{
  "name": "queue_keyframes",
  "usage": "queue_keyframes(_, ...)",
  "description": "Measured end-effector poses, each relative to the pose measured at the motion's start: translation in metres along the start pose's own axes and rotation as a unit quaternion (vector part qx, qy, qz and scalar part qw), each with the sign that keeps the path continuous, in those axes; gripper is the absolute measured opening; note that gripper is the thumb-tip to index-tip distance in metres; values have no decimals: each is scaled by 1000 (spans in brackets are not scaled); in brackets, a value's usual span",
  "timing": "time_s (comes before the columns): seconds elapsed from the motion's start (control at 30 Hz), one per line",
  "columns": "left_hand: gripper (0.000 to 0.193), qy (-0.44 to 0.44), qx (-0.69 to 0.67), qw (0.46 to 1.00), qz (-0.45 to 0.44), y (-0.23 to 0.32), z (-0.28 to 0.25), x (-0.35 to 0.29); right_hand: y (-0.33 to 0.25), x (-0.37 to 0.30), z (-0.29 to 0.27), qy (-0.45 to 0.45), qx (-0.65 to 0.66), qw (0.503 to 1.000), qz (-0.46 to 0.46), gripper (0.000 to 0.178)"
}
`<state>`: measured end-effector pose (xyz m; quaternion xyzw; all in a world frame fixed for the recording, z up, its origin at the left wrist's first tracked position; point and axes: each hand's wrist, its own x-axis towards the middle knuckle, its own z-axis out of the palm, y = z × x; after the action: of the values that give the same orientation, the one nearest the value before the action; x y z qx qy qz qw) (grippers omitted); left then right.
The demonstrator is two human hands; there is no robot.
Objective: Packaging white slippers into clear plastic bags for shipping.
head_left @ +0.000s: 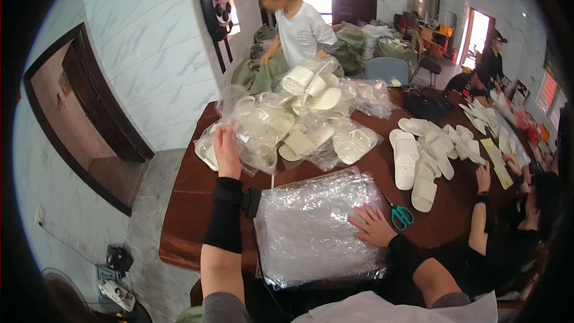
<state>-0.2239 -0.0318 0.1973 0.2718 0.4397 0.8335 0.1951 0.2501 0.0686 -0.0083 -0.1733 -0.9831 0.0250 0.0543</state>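
**Left hand [227, 154] at a heap of bagged slippers [323, 99], right hand [373, 227] on clear plastic bags [305, 233]**

The left hand is raised against the near left edge of the heap; whether plastic is pinched between its fingers cannot be told. The right hand is laid palm down, fingers spread, on the right side of the flat bags, with nothing gripped. Just right of it, teal-handled scissors [402, 217] are seen on the brown-covered table [185, 221]; beyond them, loose cream slippers [405, 160] are spread.

The step in hand is judged to be the placing or adjusting of a bagged pair at the heap. The next move would probably call for the left hand to be freed and one thin bag to be separated from beneath the right.
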Motion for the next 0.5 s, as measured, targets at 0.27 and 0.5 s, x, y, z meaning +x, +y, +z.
queue_keyframes(0.27, 14, -196, -29, 980, 9, 117, 100, -75, 1, -16, -1, 0, 15, 1000, 1, 66)
queue_keyframes(0.5, 22, -294, 107, 940, -133, 102, 127, -88, -4, -23, 6, -7, 30, 999, -14, 62)
